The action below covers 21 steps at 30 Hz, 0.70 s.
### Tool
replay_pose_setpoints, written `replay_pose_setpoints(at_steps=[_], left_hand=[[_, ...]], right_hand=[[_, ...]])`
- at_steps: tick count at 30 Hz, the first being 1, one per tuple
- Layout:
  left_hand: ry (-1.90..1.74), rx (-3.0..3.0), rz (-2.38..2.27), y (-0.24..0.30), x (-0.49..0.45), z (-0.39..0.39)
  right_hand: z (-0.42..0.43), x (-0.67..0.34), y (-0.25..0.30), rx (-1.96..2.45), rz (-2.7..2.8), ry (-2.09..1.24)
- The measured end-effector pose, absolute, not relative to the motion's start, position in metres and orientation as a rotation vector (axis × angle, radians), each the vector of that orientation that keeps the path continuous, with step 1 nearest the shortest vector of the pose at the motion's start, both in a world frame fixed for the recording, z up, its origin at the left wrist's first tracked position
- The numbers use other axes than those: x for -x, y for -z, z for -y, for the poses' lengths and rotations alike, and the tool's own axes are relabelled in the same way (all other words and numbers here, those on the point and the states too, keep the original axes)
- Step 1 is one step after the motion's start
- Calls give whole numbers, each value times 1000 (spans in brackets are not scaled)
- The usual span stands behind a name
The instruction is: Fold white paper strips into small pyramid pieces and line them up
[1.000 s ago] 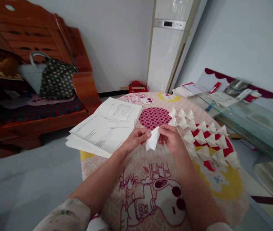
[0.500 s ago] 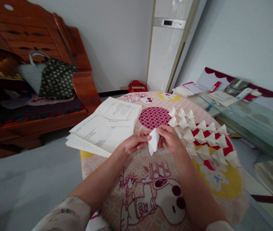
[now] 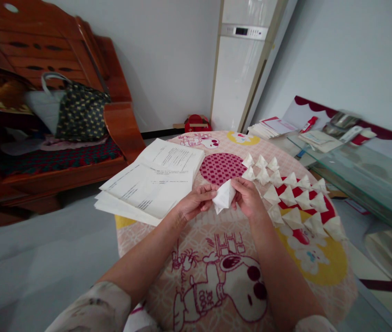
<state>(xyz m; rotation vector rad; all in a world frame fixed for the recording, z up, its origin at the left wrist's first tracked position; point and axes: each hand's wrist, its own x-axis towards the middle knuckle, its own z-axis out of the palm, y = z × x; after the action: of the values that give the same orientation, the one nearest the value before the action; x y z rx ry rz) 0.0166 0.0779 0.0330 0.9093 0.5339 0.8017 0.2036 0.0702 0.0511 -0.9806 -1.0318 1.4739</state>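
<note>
A small piece of folded white paper (image 3: pixel 224 195) is held up between my two hands above the table, its facets spread and a point facing down. My left hand (image 3: pixel 198 202) pinches its left edge with thumb and fingers. On the opposite edge, my right hand (image 3: pixel 247 197) grips the paper near its top corner; some of its fingers are hidden behind. To the right stand several folded paper shapes (image 3: pixel 287 197) in rows, like small pointed stars or boats. A stack of printed sheets (image 3: pixel 147 184) lies to the left of my hands.
A patterned cloth (image 3: pixel 196 240) covers the round table. Beyond its right side is a glass shelf (image 3: pixel 358 170) with papers and small items. A wooden bench (image 3: pixel 126 115) with a dark patterned bag (image 3: pixel 81 110) stands on the left. A white cabinet-like unit (image 3: pixel 235 83) is behind.
The folded paper has turned and opened wider, from a narrow upright shape to a broader faceted one. My right hand has shifted slightly right and up.
</note>
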Motion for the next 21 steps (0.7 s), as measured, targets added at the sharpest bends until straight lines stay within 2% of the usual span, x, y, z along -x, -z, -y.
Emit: replay_pose_setpoints(at_steps=[7, 12, 15, 18, 21], left_hand=[[-955, -981, -558, -37, -13, -80], [-1160, -966, -609, -38, -8, -82], [-1228, -1052, -671, -38, -4, -84], [-1218, -1181, -725, -39, -3, -85], [-1167, -1316, -780, -39, -6, -83]], right_hand=[[-76, -206, -41, 865, 857, -1467], [-77, -209, -39, 1020, 945, -1465], [-80, -213, -39, 1243, 1030, -1158], [-78, -212, -47, 1255, 1190, -805], [-71, -203, -58, 1161, 1433, -803]])
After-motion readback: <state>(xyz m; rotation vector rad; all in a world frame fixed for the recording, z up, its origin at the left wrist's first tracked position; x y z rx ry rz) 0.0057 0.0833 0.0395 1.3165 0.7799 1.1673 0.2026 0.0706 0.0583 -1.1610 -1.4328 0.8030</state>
